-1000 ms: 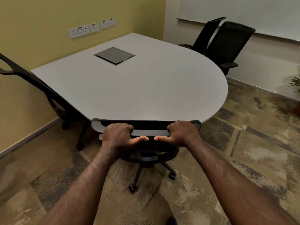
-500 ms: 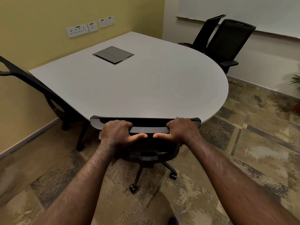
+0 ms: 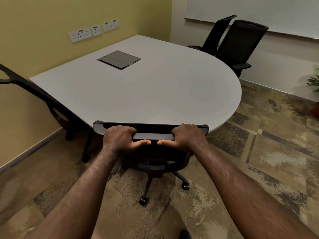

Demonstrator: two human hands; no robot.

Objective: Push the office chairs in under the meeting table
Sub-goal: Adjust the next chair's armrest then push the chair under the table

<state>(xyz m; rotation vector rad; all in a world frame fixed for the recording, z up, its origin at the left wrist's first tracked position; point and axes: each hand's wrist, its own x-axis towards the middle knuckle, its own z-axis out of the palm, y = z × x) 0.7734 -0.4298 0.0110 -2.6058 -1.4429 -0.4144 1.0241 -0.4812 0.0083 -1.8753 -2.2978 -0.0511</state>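
A black office chair [image 3: 151, 135] stands right in front of me, its backrest top touching the near edge of the white meeting table [image 3: 155, 94]. My left hand [image 3: 120, 138] and my right hand [image 3: 187, 137] both grip the top bar of that backrest, thumbs pointing toward each other. The chair's seat is hidden under the table; its star base and castors show on the carpet below. Another black chair [image 3: 43, 102] leans at the table's left side. Two more black chairs [image 3: 240, 44] stand at the far right, beside the table's rounded end.
A grey cable hatch [image 3: 119, 59] is set into the tabletop. Wall sockets [image 3: 93, 31] line the yellow wall at the left. A whiteboard [image 3: 259, 12] hangs on the far wall. A potted plant [image 3: 313, 88] stands at the right edge on patterned carpet.
The chair and both hands have edged slightly forward toward the table; the backrest top now sits against the table edge. My grip is unchanged.
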